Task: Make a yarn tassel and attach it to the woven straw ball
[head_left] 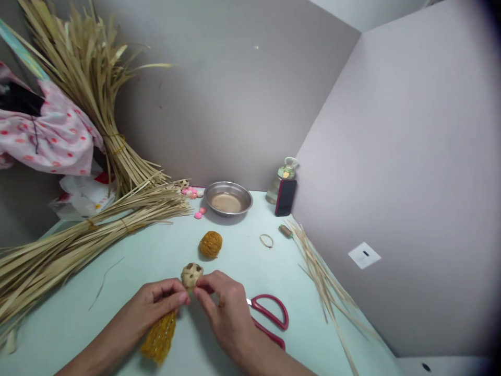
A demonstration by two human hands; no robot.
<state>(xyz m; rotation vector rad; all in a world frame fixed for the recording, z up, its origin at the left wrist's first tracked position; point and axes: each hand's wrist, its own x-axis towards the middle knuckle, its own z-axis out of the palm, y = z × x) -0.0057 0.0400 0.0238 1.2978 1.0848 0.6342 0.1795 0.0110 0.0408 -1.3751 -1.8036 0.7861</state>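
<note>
Both hands meet over the pale table, pinching a small woven straw ball [191,273] between their fingertips. My left hand [158,303] is closed, thumb and fingers pressing the ball's lower left; a yellow mesh net [159,339] hangs below this hand. My right hand [225,308] is closed on the ball's right side. A second, orange-yellow ball [210,244] lies on the table just beyond the hands.
Red-handled scissors [270,316] lie right of my right hand. Straw bundles [78,235] fill the left side; loose strips [321,271] run along the right wall. A metal bowl [228,198], pink beads [199,213], a rubber band [266,240], a phone [285,197] and a bottle [282,175] stand at the back.
</note>
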